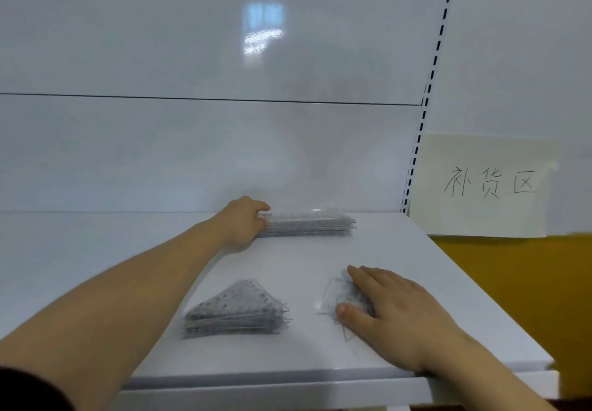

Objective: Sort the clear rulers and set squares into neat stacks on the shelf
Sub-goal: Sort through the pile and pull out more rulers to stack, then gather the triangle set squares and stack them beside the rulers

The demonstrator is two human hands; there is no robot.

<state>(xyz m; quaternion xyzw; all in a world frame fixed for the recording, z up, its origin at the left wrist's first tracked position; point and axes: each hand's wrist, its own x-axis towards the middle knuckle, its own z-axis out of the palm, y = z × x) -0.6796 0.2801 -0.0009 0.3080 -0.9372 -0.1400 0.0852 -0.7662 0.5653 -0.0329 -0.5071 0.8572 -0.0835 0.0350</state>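
Your left hand [242, 223] reaches to the far side of the white shelf [400, 250], fingers curled round the left end of the ruler stack [310, 224], which lies lengthwise along the back wall and runs off to the right of that hand. Your right hand [390, 308] lies flat and spread on a few loose set squares [336, 295] at the near right, thumb on their near edge, fingers straight. To do this step well, square the ruler ends with a light squeeze, not a shove, since clear plastic is likely to slide and fan out. Then gather the loose pieces under your palm before lifting (they overlap crookedly). The tidy set square stack [237, 311] sits near the front, to the left of your right hand and apart from it. A handwritten paper sign [480, 186] hangs at the far right.
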